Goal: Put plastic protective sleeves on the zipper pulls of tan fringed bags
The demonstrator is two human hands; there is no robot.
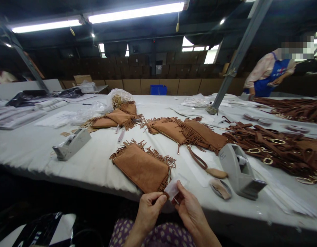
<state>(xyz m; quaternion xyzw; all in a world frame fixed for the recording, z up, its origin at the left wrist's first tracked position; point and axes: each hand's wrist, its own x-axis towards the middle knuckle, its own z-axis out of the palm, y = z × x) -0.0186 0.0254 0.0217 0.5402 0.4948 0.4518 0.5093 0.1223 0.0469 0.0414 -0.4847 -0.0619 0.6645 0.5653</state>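
A tan suede pouch with fringed edges [140,167] lies flat on the table just beyond my hands. My left hand [151,207] pinches a small brown leather piece [166,196] at the pouch's near right corner; most of that piece is hidden by the fingers. Between the thumb and fingers of my right hand [188,206] is a thin, translucent white sheet [176,187], held close to the leather piece. Whether the sheet touches the leather, I cannot tell.
Grey tape dispensers [73,144] [239,171] stand left and right. Beside the right one lies a tape roll [220,188]. More fringed pouches [168,130] lie behind, brown straps with gold rings [266,144] pile up at right. A slanted metal post [234,65] rises from the table; a person in a blue apron [273,73] stands beyond.
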